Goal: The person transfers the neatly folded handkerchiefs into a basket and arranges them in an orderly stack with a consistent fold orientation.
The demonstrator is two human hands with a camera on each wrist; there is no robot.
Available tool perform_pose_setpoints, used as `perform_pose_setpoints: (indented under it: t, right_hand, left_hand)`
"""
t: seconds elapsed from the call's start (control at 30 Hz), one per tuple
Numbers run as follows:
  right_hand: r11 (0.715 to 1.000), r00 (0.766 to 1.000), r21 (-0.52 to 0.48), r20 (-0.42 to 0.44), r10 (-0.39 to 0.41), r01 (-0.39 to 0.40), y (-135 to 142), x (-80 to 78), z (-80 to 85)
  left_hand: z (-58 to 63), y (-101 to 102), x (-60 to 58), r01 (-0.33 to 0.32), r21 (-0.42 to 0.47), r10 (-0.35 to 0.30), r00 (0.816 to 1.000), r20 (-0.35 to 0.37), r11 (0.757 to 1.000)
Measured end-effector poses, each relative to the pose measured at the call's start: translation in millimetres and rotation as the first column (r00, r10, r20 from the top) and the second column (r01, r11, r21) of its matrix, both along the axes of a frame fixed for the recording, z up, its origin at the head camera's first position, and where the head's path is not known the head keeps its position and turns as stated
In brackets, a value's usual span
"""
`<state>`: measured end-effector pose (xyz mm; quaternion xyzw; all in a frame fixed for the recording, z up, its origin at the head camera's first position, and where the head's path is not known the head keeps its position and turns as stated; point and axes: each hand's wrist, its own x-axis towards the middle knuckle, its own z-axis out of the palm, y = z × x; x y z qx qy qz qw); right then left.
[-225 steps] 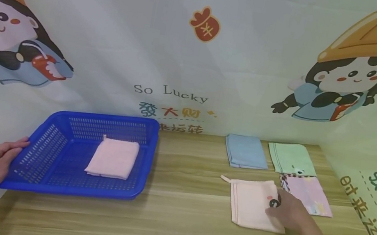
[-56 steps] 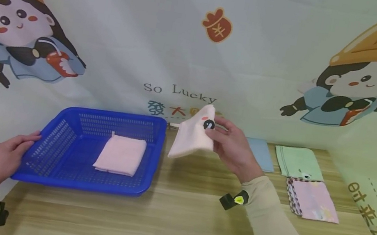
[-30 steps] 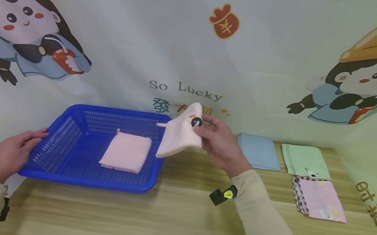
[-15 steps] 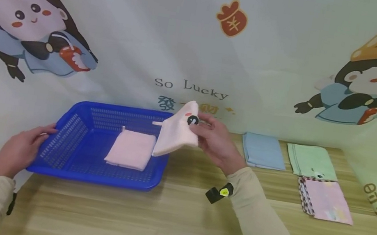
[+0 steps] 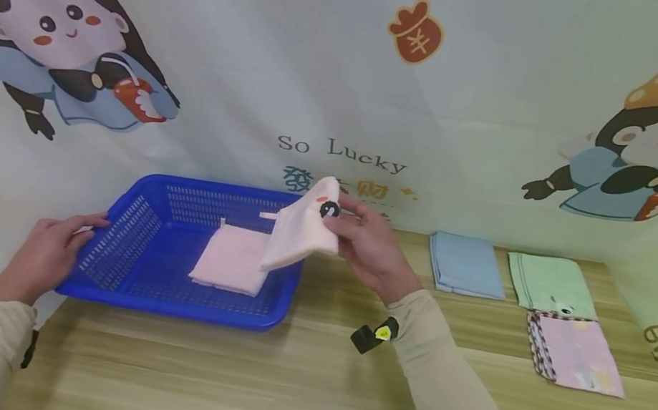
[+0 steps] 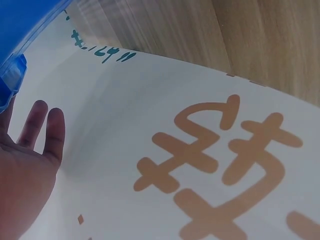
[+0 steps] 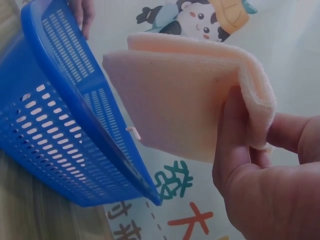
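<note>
My right hand (image 5: 377, 249) pinches a folded pale pink towel (image 5: 301, 233) by one edge, thumb against fingers, up over the right rim of the blue plastic basket (image 5: 174, 311). An embroidered dark eye and a red cheek mark its corner, and a small loop sticks out on the left. In the right wrist view the towel (image 7: 170, 95) hangs in layers beside the basket wall. My left hand (image 5: 49, 252) holds the basket's left rim; its outer fingers (image 6: 55, 130) stick out straight below it. Inside the basket lies a folded pink towel (image 5: 231, 258), partly covered by the held one.
At the right of the wooden table (image 5: 271, 391) lie a folded blue cloth (image 5: 466, 264), a green cloth (image 5: 551, 282) and a pink patterned cloth (image 5: 581, 354) with a checked edge. A printed backdrop (image 5: 248, 61) rises behind the table and at both sides.
Earlier the pale pink towel lay on the table at the right under my right hand. Now it is lifted and carried left over the basket's rim. My left hand stays on the basket.
</note>
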<state>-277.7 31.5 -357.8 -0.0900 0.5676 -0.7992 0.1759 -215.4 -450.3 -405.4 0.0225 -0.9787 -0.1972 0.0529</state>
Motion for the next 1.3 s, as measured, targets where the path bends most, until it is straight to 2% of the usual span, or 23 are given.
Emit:
perform_pose_setpoints:
  t: [0.17, 0.43, 0.67, 0.93, 1.03, 1.17, 1.3]
  right_hand:
    - [1.0, 1.0, -0.01, 0.012, 0.006, -0.006, -7, -1.6, -1.7]
    - [0.999, 0.999, -0.018, 0.033, 0.034, -0.033, -19, -2.8, -2.1]
    - [0.999, 0.998, -0.042, 0.055, 0.036, -0.033, -29, -3.6, -4.2]
    - [0.997, 0.996, -0.078, 0.086, 0.008, -0.002, -40, -4.6, -4.9]
    - [0.995, 0.996, -0.096, 0.089, 0.006, 0.003, -45, -4.9, -4.9]
    - [0.994, 0.995, -0.106, 0.096, 0.005, 0.005, -49, -5.5, -5.1]
    - [0.996, 0.993, -0.092, 0.119, 0.005, 0.006, -52, -6.0, -5.7]
  left_hand:
    - [0.6, -1, -0.7, 0.014, 0.006, -0.014, 1.0, 0.003, 1.0]
    - [0.4, -1, 0.9, 0.0, 0.015, -0.001, 1.0, 0.006, 1.0]
    - [-2.1, 0, 1.6, 0.032, 0.003, -0.032, 0.997, -0.064, 0.999]
    - [-1.9, 0, 0.1, 0.052, 0.024, -0.05, 0.996, -0.079, 0.998]
    - [-2.7, 0, -0.2, 0.068, 0.019, -0.065, 0.99, -0.123, 0.997]
    - [-2.0, -1, -0.5, 0.045, 0.045, -0.04, 0.994, -0.104, 0.998]
    - [-0.8, -1, 1.6, -0.002, 0.104, 0.006, 0.999, -0.033, 0.995]
